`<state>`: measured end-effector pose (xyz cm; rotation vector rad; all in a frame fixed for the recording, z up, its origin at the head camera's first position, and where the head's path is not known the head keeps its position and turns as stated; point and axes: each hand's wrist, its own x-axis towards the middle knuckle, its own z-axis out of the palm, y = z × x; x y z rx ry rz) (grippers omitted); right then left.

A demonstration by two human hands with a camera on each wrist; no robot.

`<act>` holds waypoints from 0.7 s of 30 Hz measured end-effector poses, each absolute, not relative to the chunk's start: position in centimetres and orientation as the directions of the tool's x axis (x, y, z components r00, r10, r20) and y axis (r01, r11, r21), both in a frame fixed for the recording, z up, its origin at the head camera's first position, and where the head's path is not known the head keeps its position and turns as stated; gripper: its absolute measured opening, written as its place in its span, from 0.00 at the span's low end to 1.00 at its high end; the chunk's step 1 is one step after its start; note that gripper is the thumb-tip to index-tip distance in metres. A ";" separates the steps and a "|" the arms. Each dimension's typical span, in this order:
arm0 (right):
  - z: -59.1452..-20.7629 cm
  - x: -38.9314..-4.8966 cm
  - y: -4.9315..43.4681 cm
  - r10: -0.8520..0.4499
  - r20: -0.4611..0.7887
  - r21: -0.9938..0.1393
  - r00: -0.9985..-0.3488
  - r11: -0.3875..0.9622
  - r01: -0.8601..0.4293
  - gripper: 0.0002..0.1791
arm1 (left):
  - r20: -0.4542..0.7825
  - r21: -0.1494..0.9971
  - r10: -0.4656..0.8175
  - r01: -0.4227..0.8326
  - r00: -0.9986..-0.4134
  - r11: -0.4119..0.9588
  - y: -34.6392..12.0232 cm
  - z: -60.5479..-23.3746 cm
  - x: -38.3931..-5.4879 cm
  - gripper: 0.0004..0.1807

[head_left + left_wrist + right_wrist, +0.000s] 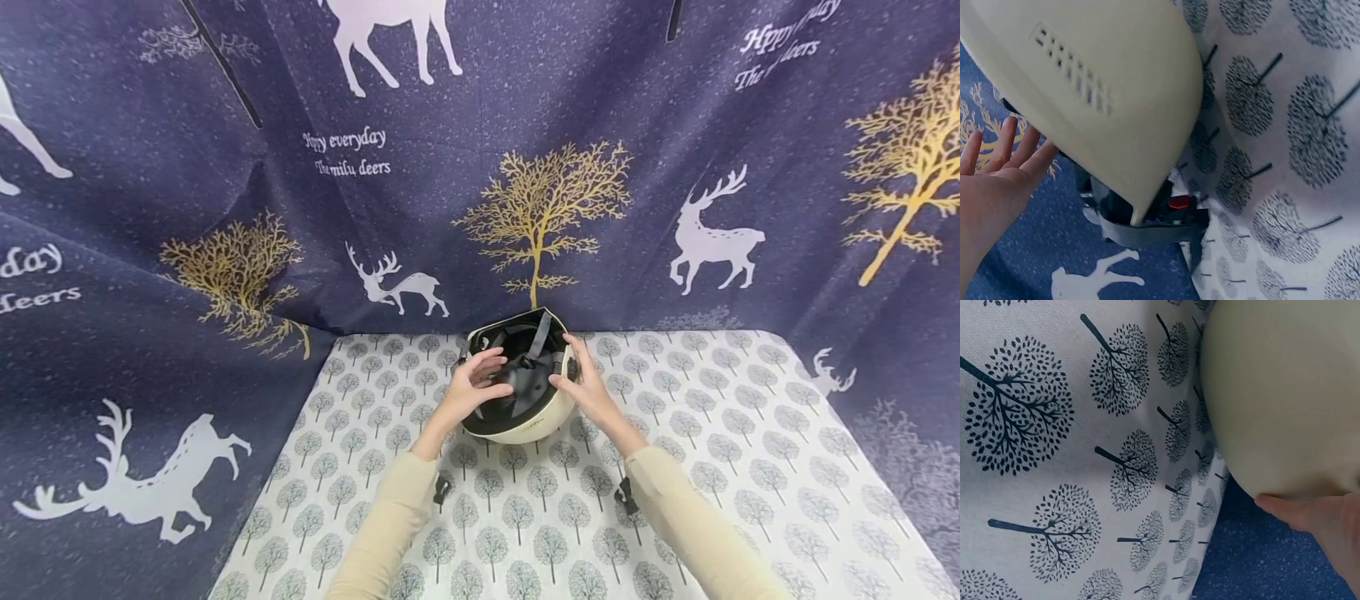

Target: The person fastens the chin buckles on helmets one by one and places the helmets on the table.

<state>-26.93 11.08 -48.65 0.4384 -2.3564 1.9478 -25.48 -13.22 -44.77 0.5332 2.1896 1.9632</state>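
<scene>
A cream helmet (531, 429) rests upside down on the table, its black lining (517, 387) facing up and a grey strap (540, 335) across the opening. My right hand (588, 387) holds the right rim, thumb on the inner side and fingers along the outer shell. In the right wrist view, a fingertip lies against the smooth shell (1279, 394). Over the left part of the opening, my left hand (474, 387) has its fingers loosely spread. The left wrist view shows a vented end of the shell (1129, 81), with a red buckle part (1179, 202) beyond its edge.
The helmet sits near the far edge of a table covered with a white tree-print cloth (517, 542). Close behind it hangs a dark blue curtain (420, 200) with deer and trees, which also runs along the left side. Small black devices (442, 490) show at both wrists.
</scene>
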 end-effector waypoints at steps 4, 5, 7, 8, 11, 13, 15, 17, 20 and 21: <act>-48.9 -26.9 11.0 -0.189 0.189 -0.956 -0.964 0.191 -0.225 0.43 | 0.112 0.988 0.304 0.139 -0.946 0.067 -14.0 -46.2 -26.1 0.37; -49.1 -26.9 11.0 -0.193 0.186 -0.954 -0.963 0.198 -0.224 0.43 | 0.111 0.989 0.282 0.133 -0.953 0.061 -14.3 -46.6 -26.4 0.38; -49.4 -27.0 10.9 -0.204 0.180 -0.948 -0.962 0.225 -0.225 0.45 | 0.118 0.990 0.245 0.134 -0.962 0.049 -14.7 -47.0 -26.7 0.39; -49.6 -27.0 10.9 -0.212 0.181 -0.943 -0.960 0.238 -0.231 0.46 | 0.125 0.989 0.230 0.140 -0.965 0.050 -14.9 -47.1 -26.8 0.40; -50.3 -27.1 11.0 -0.218 0.157 -0.937 -0.963 0.275 -0.215 0.48 | 0.135 0.987 0.194 0.149 -0.972 0.060 -15.4 -47.4 -27.0 0.42; -50.8 -26.9 11.2 -0.214 0.146 -0.933 -0.966 0.294 -0.206 0.49 | 0.133 0.987 0.186 0.147 -0.974 0.066 -15.7 -47.5 -27.0 0.42; -51.2 -26.8 11.4 -0.200 0.136 -0.934 -0.970 0.301 -0.193 0.49 | 0.125 0.988 0.172 0.138 -0.977 0.066 -16.0 -47.5 -26.9 0.41; -51.6 -26.8 11.6 -0.196 0.137 -0.931 -0.971 0.309 -0.193 0.49 | 0.126 0.989 0.149 0.136 -0.981 0.060 -16.3 -47.5 -26.9 0.41; -51.7 -26.9 11.9 -0.193 0.130 -0.925 -0.973 0.330 -0.189 0.49 | 0.143 0.988 0.113 0.149 -0.983 0.048 -16.8 -47.3 -26.9 0.40; -51.7 -26.9 12.0 -0.195 0.126 -0.923 -0.973 0.337 -0.187 0.49 | 0.151 0.986 0.105 0.157 -0.983 0.050 -16.9 -47.3 -26.9 0.40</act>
